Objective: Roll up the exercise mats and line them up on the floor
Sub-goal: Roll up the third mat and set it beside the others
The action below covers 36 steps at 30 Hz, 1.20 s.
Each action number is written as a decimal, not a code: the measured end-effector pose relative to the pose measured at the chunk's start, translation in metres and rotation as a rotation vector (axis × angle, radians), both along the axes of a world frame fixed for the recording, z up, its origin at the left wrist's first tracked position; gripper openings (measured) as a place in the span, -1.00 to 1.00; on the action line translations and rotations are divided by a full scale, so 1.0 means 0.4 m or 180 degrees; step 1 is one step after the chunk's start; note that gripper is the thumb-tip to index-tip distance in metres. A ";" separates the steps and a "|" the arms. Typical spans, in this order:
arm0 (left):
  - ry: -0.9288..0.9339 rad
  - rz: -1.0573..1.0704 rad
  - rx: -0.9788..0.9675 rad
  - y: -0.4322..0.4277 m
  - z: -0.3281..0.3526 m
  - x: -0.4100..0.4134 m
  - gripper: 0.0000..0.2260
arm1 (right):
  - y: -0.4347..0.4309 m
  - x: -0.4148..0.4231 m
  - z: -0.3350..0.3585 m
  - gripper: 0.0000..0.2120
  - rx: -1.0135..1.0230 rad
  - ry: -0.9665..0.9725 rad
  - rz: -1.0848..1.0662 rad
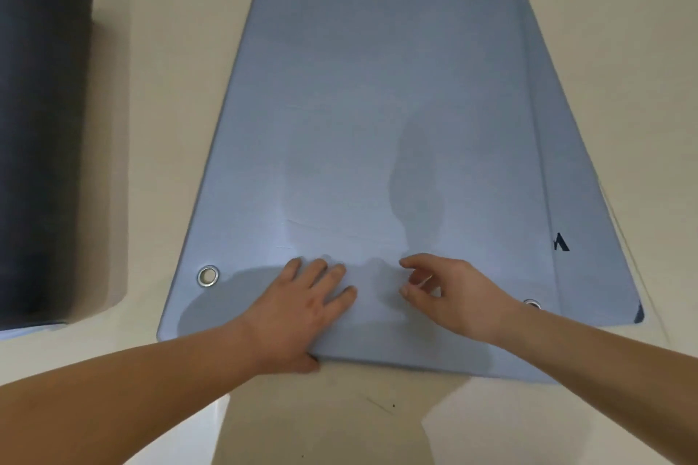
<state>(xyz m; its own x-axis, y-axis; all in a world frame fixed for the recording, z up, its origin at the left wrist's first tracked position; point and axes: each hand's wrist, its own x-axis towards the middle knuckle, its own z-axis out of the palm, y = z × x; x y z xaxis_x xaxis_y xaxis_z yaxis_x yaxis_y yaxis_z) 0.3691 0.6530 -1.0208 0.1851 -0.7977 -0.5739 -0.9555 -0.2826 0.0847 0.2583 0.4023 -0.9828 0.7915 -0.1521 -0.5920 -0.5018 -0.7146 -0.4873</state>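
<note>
Head view, floor: a pale cream smooth floor point(181, 94) fills the scene, with a few tiny dark specks near the bottom.
Head view, flat mat: a long blue-grey foam exercise mat point(377, 106) lies unrolled and flat on the floor, running straight away from the person, its near short edge just ahead of the wrists.
Second layer: along the right side a strip of another blue-grey sheet point(589, 238) peeks out from under the top mat, carrying a small black mark point(561, 242); whether it is a separate mat, I cannot tell.
Eyelets: a round silver metal eyelet point(208, 276) sits in the near left corner; a second silver eyelet point(531, 303) shows near the right corner, half hidden by the right wrist.
Left hand: the left hand point(306, 302) is pressed palm-down on the mat close to the near edge, fingers spread flat and apart, thumb tucked at the mat's edge, clasping nothing that can be seen.
Right hand: the right hand point(449, 291) hovers just beside the left over the same end, fingers curled loosely with a gap between thumb and fingertips, nothing held.
Rolled mat: a dark charcoal rolled-up mat point(41, 132) lies on the floor at far left, well apart from the flat one, a pale edge showing at its near end.
</note>
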 end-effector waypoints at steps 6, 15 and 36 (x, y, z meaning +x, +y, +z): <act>0.0500 0.0175 -0.0264 -0.011 0.083 0.038 -0.49 | 0.016 -0.072 0.022 -0.34 -0.0067 0.0091 0.0880; 0.0249 0.0071 -0.0409 -0.047 0.253 0.036 -0.85 | 0.034 -0.118 0.087 -0.65 -0.0744 -0.0853 0.1690; -0.1317 -0.0586 -0.0908 -0.416 0.547 0.084 -0.69 | -0.257 0.177 0.344 -0.85 -0.1105 -0.0460 0.0296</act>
<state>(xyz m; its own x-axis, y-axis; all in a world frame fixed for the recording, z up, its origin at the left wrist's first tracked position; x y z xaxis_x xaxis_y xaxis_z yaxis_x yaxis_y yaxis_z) 0.4025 0.4865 -0.8018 0.1921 -0.9520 -0.2383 -0.9570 -0.1279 -0.2605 0.3291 0.2997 -0.8450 0.8828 -0.2473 -0.3993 -0.3709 -0.8887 -0.2694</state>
